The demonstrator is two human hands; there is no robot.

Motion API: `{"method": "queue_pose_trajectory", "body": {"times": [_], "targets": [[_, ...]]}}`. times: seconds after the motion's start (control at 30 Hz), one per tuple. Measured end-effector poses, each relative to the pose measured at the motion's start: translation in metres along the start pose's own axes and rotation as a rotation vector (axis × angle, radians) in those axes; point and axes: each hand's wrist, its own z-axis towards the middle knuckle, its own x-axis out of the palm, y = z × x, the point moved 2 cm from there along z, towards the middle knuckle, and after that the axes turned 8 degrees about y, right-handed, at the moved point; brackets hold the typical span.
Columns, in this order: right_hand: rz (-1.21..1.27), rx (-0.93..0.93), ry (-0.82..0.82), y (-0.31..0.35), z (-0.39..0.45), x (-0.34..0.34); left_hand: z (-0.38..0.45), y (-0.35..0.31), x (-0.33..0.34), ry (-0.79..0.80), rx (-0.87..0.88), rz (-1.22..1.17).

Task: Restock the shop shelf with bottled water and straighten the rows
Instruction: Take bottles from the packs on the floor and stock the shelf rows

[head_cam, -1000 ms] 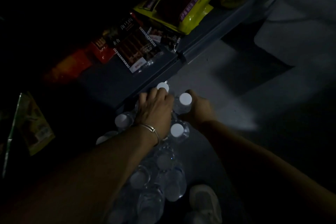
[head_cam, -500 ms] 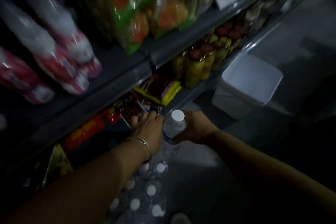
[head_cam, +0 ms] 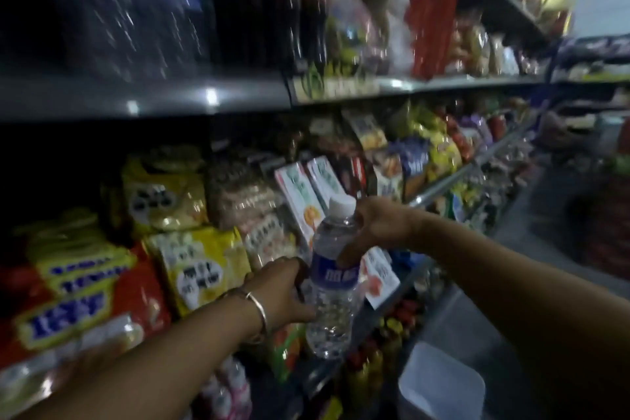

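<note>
The water bottle (head_cam: 332, 286) has risen to shelf height; right hand (head_cam: 370, 232) and left hand (head_cam: 284, 293) both grip it.

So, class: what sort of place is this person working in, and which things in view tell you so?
Most likely a small grocery shop: long metal shelves crowded with packaged snacks, and a water bottle carried toward them.

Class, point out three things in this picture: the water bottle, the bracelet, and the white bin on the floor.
water bottle (head_cam: 335, 278): head view, on its blue label.
bracelet (head_cam: 259, 309): head view, on the band across the left wrist.
white bin (head_cam: 443, 385): head view, on its top surface.
</note>
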Motion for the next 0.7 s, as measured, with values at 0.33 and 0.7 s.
{"method": "queue_pose_trajectory", "body": {"times": [0.33, 0.7], "targets": [[0.077, -0.341, -0.272, 0.168, -0.012, -0.187, -0.031, -0.059, -0.222, -0.39, 0.074, -0.109], [0.136, -0.587, -0.259, 0.232, 0.096, -0.275, 0.006, -0.032, -0.329, -0.607, -0.114, -0.145]]}}
